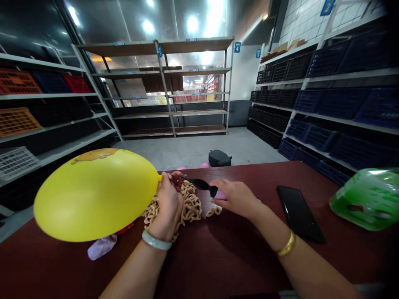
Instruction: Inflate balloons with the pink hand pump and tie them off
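1. Nearest us runs the bare front of the dark red bench (193, 274), with our forearms over it, a pale bangle (156, 241) on the left wrist and a gold one (287, 244) on the right
2. A limp purple piece (102, 248), perhaps an unfilled balloon, lies on the left; on the right we have a black phone (301, 214) and, beside it, a green pack (366, 199)
3. The yellow balloon (96, 195) sits left of centre, its neck towards our left hand (170, 199), whose grip is closed on that neck
4. Our right hand (238, 198) has its grip closed round a purple tool (220, 194) with a black end pointing at the left fingers; we cannot tell quite what it is
5. We judge the filling done, as the balloon is round and taut; the neck seems to be what is left, though our fingers cover it and we cannot tell whether it is tied
6. Tan curled pieces (191, 207) lie heaped around the left hand, a few apart to the right
7. Beyond the bench we see a black bag (220, 158), then shelves (199, 113) at the back
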### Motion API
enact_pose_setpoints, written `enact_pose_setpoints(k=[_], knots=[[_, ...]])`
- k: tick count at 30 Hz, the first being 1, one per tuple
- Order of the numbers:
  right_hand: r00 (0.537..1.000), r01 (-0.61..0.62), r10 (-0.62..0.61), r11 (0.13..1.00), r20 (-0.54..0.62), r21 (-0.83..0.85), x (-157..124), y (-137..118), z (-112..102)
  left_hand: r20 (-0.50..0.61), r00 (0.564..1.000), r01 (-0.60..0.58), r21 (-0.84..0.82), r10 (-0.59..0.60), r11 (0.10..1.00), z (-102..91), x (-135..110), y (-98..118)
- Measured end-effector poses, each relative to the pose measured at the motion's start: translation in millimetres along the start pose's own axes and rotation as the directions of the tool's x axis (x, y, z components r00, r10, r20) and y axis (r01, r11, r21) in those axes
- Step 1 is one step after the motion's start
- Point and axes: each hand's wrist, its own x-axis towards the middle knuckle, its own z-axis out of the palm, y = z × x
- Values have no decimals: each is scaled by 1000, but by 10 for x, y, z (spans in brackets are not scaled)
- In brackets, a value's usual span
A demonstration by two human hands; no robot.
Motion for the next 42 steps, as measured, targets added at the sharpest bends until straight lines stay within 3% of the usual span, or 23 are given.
enact_pose_setpoints(k=[4,7,11,16,19,22,24,26,28,30,33,35,37,39,41,42], knots=[[992,-129,127,987,-28,-95,-4,304,3,-25,1000,-1,29,1,1000,-111,255,112],[979,-200,203,968,4,-150,-20,479,4,0,1000,13,58,-13,998,-145,317,153],[956,-266,285,943,71,-202,-39,575,46,57,998,23,153,-32,988,-118,252,185],[944,-294,318,930,82,-220,-13,569,87,220,970,21,343,-103,939,-32,102,178],[971,-233,227,969,-82,-80,46,429,77,303,941,-13,474,-149,880,3,-18,124],[952,23,55,968,-302,249,117,156,103,471,864,-165,600,-178,783,8,-179,23],[946,124,26,891,-323,437,156,-44,151,582,793,-292,623,-180,725,-5,-286,-67],[963,97,85,774,-254,625,183,-206,204,679,713,-405,604,-177,686,-27,-369,-153],[967,34,188,581,-174,813,202,-312,232,747,636,-506,594,-195,625,-49,-421,-212],[950,54,270,358,-158,932,216,-375,220,775,595,-584,599,-213,548,-58,-452,-225],[930,150,319,127,-184,980,235,-431,140,794,589,-640,572,-150,512,-37,-479,-158],[941,134,313,-7,-125,991,251,-455,76,810,572,-639,538,-127,550,-7,-492,-82],[953,99,297,-125,-58,987,280,-465,16,805,584,-590,510,-105,626,28,-496,-5],[964,70,264,-176,-22,982,334,-464,-41,759,642,-451,488,-108,748,61,-486,61],[977,37,215,-151,-3,988,429,-465,-96,685,703,-214,458,-189,863,87,-455,118],[981,17,194,-119,7,993,495,-471,-120,656,712,-93,441,-250,893,95,-429,147]])
